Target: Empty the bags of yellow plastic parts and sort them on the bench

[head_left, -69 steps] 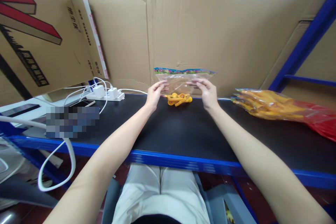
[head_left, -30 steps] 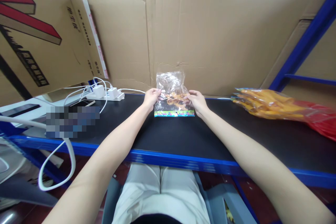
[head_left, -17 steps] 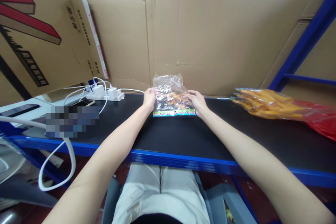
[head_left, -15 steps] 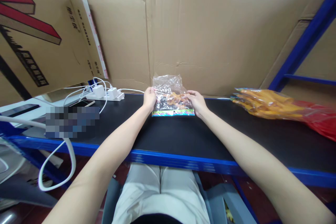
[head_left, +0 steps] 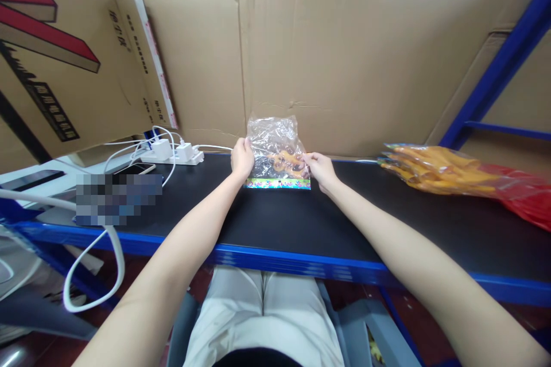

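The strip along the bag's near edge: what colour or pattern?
Head view: the strip on the clear bag is green, with small pink and blue printed figures.

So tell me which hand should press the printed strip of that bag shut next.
Probably the right hand: it pinches the clear bag just above the strip's end; the left hand grips higher.

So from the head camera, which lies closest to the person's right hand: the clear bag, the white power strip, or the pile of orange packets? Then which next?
1. Clear bag: held at its right edge by the right hand.
2. Pile of orange packets: farther right on the black shelf.
3. White power strip: far left, beyond the left hand.
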Tool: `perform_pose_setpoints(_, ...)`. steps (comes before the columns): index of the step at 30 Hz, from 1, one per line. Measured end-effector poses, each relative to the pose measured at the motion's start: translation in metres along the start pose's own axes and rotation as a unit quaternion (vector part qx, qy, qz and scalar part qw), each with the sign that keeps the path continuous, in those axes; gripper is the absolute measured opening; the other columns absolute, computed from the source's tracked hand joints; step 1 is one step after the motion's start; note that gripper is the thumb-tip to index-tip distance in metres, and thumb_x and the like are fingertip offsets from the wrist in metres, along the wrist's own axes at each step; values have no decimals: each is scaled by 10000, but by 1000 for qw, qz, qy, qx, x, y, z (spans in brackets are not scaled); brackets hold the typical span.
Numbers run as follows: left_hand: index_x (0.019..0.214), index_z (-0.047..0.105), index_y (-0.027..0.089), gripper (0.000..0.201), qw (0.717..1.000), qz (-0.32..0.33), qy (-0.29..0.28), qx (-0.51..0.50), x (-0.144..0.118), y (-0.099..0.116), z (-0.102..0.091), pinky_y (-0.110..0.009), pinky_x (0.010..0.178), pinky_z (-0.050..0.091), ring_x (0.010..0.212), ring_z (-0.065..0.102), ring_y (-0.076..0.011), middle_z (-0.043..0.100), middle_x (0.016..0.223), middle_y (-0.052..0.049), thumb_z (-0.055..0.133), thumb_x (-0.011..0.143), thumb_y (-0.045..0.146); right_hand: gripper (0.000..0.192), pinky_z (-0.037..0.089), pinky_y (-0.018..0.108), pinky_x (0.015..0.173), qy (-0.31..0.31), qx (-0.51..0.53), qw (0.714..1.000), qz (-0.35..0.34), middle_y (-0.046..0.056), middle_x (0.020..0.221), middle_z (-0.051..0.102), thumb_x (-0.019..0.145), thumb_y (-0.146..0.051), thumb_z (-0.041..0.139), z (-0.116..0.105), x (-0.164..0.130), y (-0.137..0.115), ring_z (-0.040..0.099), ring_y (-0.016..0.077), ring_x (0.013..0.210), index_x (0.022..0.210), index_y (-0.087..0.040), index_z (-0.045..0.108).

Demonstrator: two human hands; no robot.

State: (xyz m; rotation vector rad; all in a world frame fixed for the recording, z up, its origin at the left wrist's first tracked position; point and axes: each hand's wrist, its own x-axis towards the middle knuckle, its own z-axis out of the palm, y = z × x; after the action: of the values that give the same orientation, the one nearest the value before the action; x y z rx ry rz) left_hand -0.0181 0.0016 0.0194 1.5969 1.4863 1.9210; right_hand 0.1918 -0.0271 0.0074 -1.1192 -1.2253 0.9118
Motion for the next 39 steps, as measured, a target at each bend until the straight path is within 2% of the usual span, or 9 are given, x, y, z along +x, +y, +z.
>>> perform_pose_setpoints(4,642,426,213,266,1000,5,-4,20,-2,3,2,-289,793,365,826,543,-214,518,675,-34,436,904,264,156,375,238,426,58,-28,996,-54,-45,522,488,797,-285,533,1,4,6,469,104,407,661,-211,536)
perform_pose_setpoints(8,652,418,209,275,999,16,-4,40,-2,5,5,-296,773,362,774,532,-203,505,664,-28,385,920,261,208,435,263,600,116,-88,975,-165,-5,620,578,779,-376,545,-2,16,17,541,136,582,680,-194,568)
perform_pose_setpoints(11,654,413,204,288,998,21,-1,62,0,2,6,-295,738,362,723,512,-187,508,667,-27,351,930,257,264,434,283,662,113,-86,968,-207,14,673,609,773,-430,553,-4,22,20,559,153,651,704,-178,592)
perform_pose_setpoints(15,645,411,196,295,998,37,3,48,5,-6,6,-272,687,361,670,479,-157,492,646,-12,355,929,252,311,397,253,579,95,-58,977,-182,-2,617,583,746,-479,593,-4,18,15,515,124,575,679,-176,600)
perform_pose_setpoints(19,641,439,184,297,997,58,-46,-2,6,-9,5,-237,622,353,618,450,-124,467,610,12,389,919,275,354,293,228,417,23,16,996,-88,-48,433,450,755,-533,582,-7,9,6,397,94,391,673,-189,583)
perform_pose_setpoints(24,680,454,189,254,982,-49,-151,-103,-2,-4,7,-191,428,265,376,316,-74,316,437,79,404,909,288,281,300,229,384,50,86,995,-31,-53,448,470,760,-447,616,-12,10,3,396,91,363,663,-196,533)
perform_pose_setpoints(28,633,423,192,242,975,-63,-167,-131,-6,-1,8,-182,343,189,292,288,-62,309,397,86,407,873,214,266,344,224,449,107,71,991,-42,-46,489,485,762,-360,612,-12,17,6,419,82,430,594,-187,501)
perform_pose_setpoints(35,589,465,168,211,973,-118,-128,-151,-4,3,7,-193,317,248,276,378,-64,470,454,56,412,785,111,195,391,243,596,169,-37,977,-121,-13,601,567,789,-298,535,-13,21,8,519,119,603,636,-178,538)
perform_pose_setpoints(39,652,493,169,174,955,-156,-146,-206,0,4,6,-200,324,277,278,405,-81,516,454,42,438,816,173,203,356,242,524,127,-62,977,-161,-28,553,541,806,-340,523,-16,19,9,488,113,513,664,-195,511)
